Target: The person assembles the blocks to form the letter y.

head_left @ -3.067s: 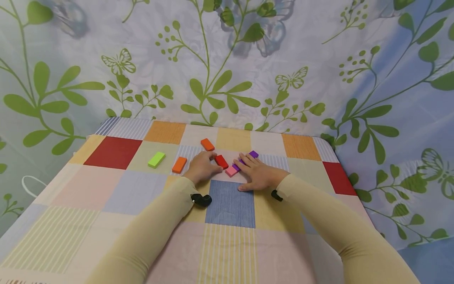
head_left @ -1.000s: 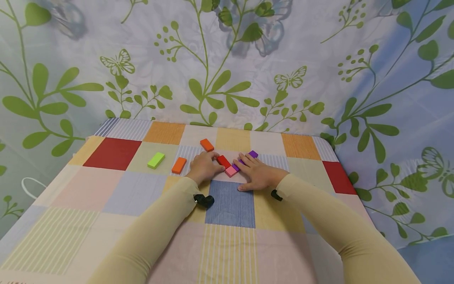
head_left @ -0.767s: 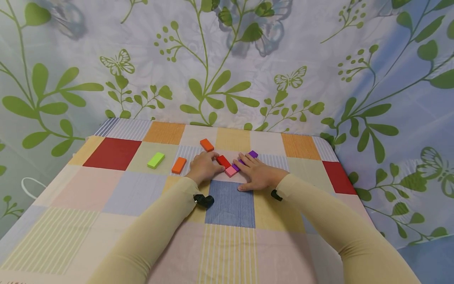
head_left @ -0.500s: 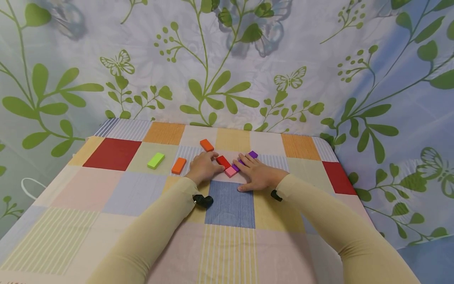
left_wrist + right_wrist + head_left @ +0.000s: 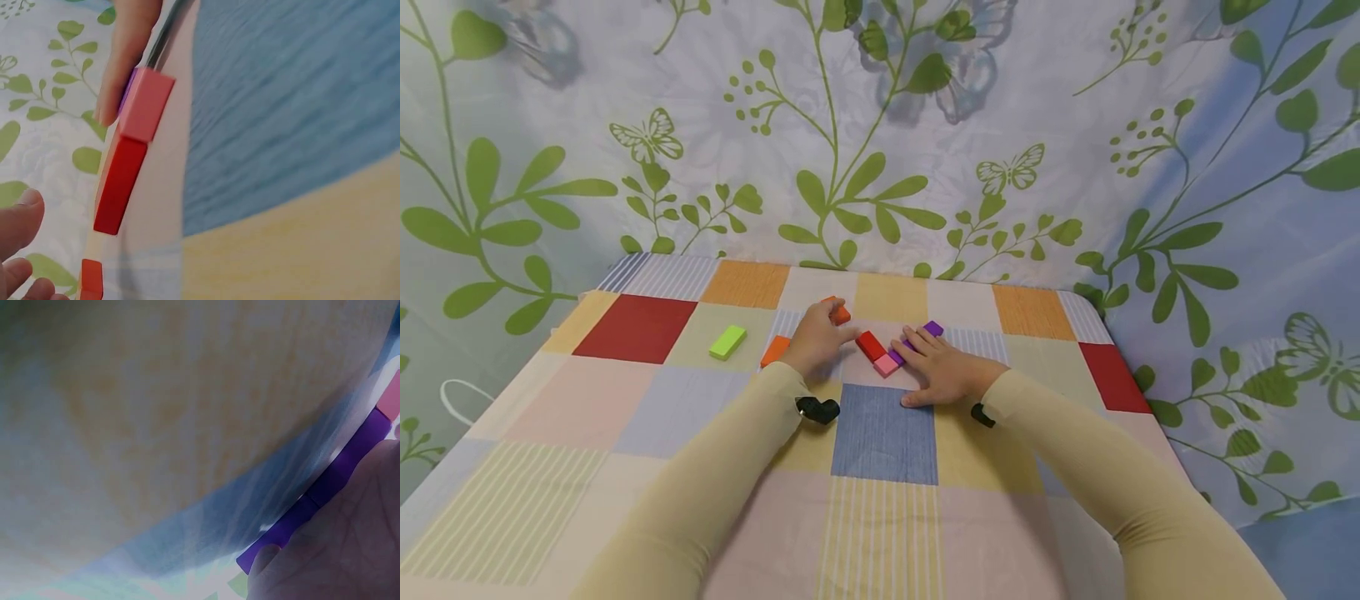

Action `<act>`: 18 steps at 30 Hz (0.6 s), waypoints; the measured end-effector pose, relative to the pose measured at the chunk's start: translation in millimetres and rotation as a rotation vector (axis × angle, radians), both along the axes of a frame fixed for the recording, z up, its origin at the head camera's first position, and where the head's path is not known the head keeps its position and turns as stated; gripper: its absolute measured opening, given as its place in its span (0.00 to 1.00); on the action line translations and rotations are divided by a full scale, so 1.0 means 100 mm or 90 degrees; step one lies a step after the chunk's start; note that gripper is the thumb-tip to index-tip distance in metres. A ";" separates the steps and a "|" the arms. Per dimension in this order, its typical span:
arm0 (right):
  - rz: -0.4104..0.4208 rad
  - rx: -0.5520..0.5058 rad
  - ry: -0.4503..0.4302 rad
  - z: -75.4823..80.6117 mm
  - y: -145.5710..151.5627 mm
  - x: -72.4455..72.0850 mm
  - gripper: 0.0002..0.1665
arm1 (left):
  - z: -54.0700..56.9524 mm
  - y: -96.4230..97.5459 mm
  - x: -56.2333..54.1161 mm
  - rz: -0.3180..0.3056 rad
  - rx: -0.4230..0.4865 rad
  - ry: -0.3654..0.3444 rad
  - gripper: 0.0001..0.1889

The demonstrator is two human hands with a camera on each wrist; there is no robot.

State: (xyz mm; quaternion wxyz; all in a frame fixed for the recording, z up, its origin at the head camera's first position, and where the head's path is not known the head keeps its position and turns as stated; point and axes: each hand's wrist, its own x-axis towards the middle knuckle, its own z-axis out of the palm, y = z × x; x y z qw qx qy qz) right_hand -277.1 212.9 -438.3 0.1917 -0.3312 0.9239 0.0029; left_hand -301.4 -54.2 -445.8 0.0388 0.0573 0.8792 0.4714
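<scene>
My left hand (image 5: 820, 335) hovers by the far orange block (image 5: 842, 316), its index fingertip overlapping that block in the head view. In the left wrist view, thumb and fingers of this left hand (image 5: 19, 231) stand apart with nothing between them. A red block (image 5: 870, 345) lies end-on against a pink block (image 5: 886, 365), which meets a row of purple blocks (image 5: 933, 328). Over that row rests my right hand (image 5: 943, 365), fingers straight and spread, partly hiding it. The right wrist view shows two purple blocks (image 5: 350, 453) in line along the palm.
A second orange block (image 5: 774, 351) lies partly behind the left wrist. Further left is a lime green block (image 5: 727, 342). The patchwork cloth (image 5: 880, 533) covers the table, and a leaf-patterned curtain (image 5: 700, 150) hangs behind its far edge.
The red block has slid right and toward me until its end meets the pink block. My left hand has since left it and moved back-left to the far orange block. The right hand stays put.
</scene>
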 end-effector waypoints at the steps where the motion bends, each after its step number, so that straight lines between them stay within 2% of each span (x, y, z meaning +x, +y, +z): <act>1: -0.002 -0.001 -0.003 0.01 0.00 0.00 0.65 | 0.01 -0.01 -0.02 0.006 0.005 0.005 0.38; 10: -0.003 0.004 -0.002 0.01 0.00 0.00 0.66 | 0.00 -0.06 -0.22 0.047 0.021 0.025 0.42; 18: -0.002 -0.005 -0.006 -0.01 0.00 -0.01 0.66 | -0.06 -0.17 -0.37 0.056 -0.009 -0.004 0.45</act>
